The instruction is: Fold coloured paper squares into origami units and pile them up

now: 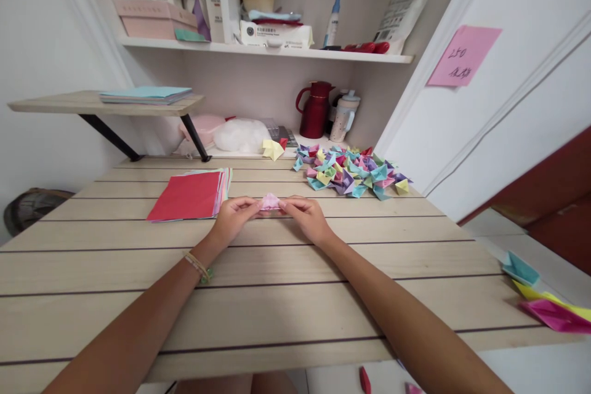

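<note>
On the left of the slatted table [286,308], a stack of paper sheets [184,196], red on top, is seen lying flat, so unused material is judged to be left. At the middle, a small pale pink paper [270,201] is pinched at its left end by the fingers of the left hand [235,214] and at its right by those of the right hand [307,215]; creased into a low peak, it is judged partly folded. Farther right, many multicoloured folded boats [348,172] are heaped, apparently finished.
</note>
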A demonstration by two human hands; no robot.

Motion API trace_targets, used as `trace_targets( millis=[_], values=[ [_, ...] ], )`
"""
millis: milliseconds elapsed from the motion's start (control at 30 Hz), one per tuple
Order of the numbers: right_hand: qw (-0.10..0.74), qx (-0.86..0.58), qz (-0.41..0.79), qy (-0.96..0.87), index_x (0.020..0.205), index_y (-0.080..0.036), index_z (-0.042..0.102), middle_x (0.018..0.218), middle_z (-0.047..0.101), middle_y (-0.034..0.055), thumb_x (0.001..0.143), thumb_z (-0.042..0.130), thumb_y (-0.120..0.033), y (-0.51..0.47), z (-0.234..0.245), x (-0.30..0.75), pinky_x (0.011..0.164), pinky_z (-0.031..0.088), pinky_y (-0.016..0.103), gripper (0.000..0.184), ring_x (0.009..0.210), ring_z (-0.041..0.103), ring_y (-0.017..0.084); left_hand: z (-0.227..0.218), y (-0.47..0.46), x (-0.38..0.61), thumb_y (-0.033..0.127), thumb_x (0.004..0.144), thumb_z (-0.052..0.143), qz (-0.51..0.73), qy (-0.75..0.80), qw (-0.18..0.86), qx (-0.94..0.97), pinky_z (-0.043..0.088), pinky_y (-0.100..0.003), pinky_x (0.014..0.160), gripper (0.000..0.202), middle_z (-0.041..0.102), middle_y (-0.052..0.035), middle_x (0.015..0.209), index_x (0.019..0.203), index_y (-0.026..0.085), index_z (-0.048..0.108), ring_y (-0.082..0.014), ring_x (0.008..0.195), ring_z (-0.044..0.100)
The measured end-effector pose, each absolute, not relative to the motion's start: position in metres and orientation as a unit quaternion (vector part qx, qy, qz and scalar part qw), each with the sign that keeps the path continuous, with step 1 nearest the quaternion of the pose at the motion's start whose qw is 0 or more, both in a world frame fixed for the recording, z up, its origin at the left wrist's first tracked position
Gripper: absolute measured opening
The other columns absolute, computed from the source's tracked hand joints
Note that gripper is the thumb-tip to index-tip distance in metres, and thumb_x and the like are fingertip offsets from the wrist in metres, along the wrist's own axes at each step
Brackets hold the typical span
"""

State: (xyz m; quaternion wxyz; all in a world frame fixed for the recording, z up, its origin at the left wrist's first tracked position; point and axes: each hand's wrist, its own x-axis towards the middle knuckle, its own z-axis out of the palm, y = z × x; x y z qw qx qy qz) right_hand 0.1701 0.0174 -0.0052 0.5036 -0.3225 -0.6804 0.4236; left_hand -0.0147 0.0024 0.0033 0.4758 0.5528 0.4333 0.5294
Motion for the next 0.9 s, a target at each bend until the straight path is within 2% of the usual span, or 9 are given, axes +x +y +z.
trace_targets(
  millis=[100, 167, 267, 333, 433, 533, 633, 767, 900],
  values=[
    [0.507, -0.327, 0.493, -0.627, 0.103, -0.022, 0.066, 0.088, 0.069, 0.0038, 0.072, 0.062, -0.039, 0.019, -0.01, 0.166, 0.078, 0.05, 0.035, 0.036, 0.077, 0.064, 0.019, 0.001, 0.004, -0.016, 0.033, 0.065, 0.07, 0.529, 0.431, 0.467, 0.563, 0.053, -0.037, 0.076, 0.027, 0.07, -0.0061, 0.073, 0.083, 0.014, 0.065, -0.0214, 0.071, 0.067],
    [0.513, -0.33, 0.534, -0.586, 0.112, -0.02, 0.06, 0.085, 0.069, 0.0032, 0.068, 0.066, -0.039, 0.02, -0.013, 0.164, 0.081, 0.05, 0.037, 0.048, 0.076, 0.065, 0.019, 0.001, 0.005, -0.017, 0.033, 0.066, 0.069, 0.52, 0.43, 0.466, 0.572, 0.053, -0.036, 0.075, 0.035, 0.07, -0.0054, 0.073, 0.094, 0.015, 0.062, -0.0211, 0.071, 0.068],
    [0.509, -0.328, 0.561, -0.565, 0.102, -0.018, 0.066, 0.085, 0.07, 0.005, 0.065, 0.068, -0.038, 0.022, -0.015, 0.164, 0.081, 0.05, 0.038, 0.042, 0.077, 0.066, 0.021, 0.001, 0.004, -0.017, 0.035, 0.067, 0.067, 0.5, 0.448, 0.446, 0.592, 0.052, -0.035, 0.074, 0.04, 0.07, -0.0048, 0.069, 0.101, 0.015, 0.06, -0.0214, 0.07, 0.068],
    [0.499, -0.331, 0.56, -0.572, 0.093, -0.018, 0.069, 0.089, 0.07, 0.0061, 0.066, 0.067, -0.038, 0.023, -0.015, 0.165, 0.079, 0.051, 0.037, 0.034, 0.078, 0.066, 0.021, 0.0, 0.003, -0.015, 0.035, 0.067, 0.067, 0.478, 0.459, 0.435, 0.609, 0.052, -0.034, 0.072, 0.039, 0.069, -0.005, 0.068, 0.099, 0.014, 0.06, -0.0216, 0.069, 0.068],
    [0.48, -0.343, 0.532, -0.608, 0.089, -0.017, 0.07, 0.086, 0.071, 0.0059, 0.067, 0.066, -0.035, 0.023, -0.014, 0.167, 0.076, 0.051, 0.034, 0.028, 0.075, 0.065, 0.019, -0.001, 0.001, -0.012, 0.034, 0.066, 0.067, 0.444, 0.45, 0.453, 0.629, 0.051, -0.032, 0.069, 0.034, 0.07, -0.0069, 0.073, 0.094, 0.014, 0.062, -0.0201, 0.067, 0.067],
    [0.454, -0.338, 0.501, -0.655, 0.086, -0.017, 0.07, 0.084, 0.071, 0.006, 0.069, 0.064, -0.031, 0.02, -0.011, 0.168, 0.075, 0.05, 0.032, 0.024, 0.076, 0.065, 0.018, -0.003, 0.001, -0.011, 0.035, 0.067, 0.067, 0.441, 0.444, 0.469, 0.623, 0.05, -0.028, 0.065, 0.025, 0.071, -0.0075, 0.077, 0.081, 0.014, 0.064, -0.0179, 0.067, 0.066],
    [0.44, -0.329, 0.507, -0.665, 0.088, -0.016, 0.069, 0.085, 0.07, 0.0067, 0.07, 0.063, -0.031, 0.018, -0.009, 0.167, 0.075, 0.05, 0.031, 0.025, 0.077, 0.065, 0.018, -0.002, 0.002, -0.012, 0.034, 0.067, 0.066, 0.446, 0.454, 0.47, 0.611, 0.048, -0.024, 0.062, 0.019, 0.069, -0.0048, 0.069, 0.069, 0.015, 0.062, -0.0155, 0.064, 0.064],
    [0.462, -0.348, 0.553, -0.599, 0.095, -0.015, 0.065, 0.076, 0.07, 0.0048, 0.066, 0.068, -0.033, 0.016, -0.011, 0.162, 0.07, 0.051, 0.03, 0.035, 0.069, 0.065, 0.017, -0.001, 0.004, -0.015, 0.032, 0.068, 0.066, 0.459, 0.457, 0.471, 0.599, 0.044, -0.021, 0.055, 0.018, 0.066, -0.0017, 0.061, 0.064, 0.016, 0.06, -0.0123, 0.058, 0.06],
    [0.471, -0.339, 0.58, -0.571, 0.084, -0.014, 0.066, 0.076, 0.07, 0.0056, 0.06, 0.072, -0.035, 0.015, -0.014, 0.156, 0.07, 0.051, 0.029, 0.033, 0.07, 0.065, 0.017, 0.0, 0.004, -0.012, 0.034, 0.068, 0.066, 0.483, 0.456, 0.461, 0.588, 0.044, -0.021, 0.052, 0.02, 0.063, -0.0001, 0.057, 0.063, 0.015, 0.059, -0.0111, 0.052, 0.057]
  ],
)
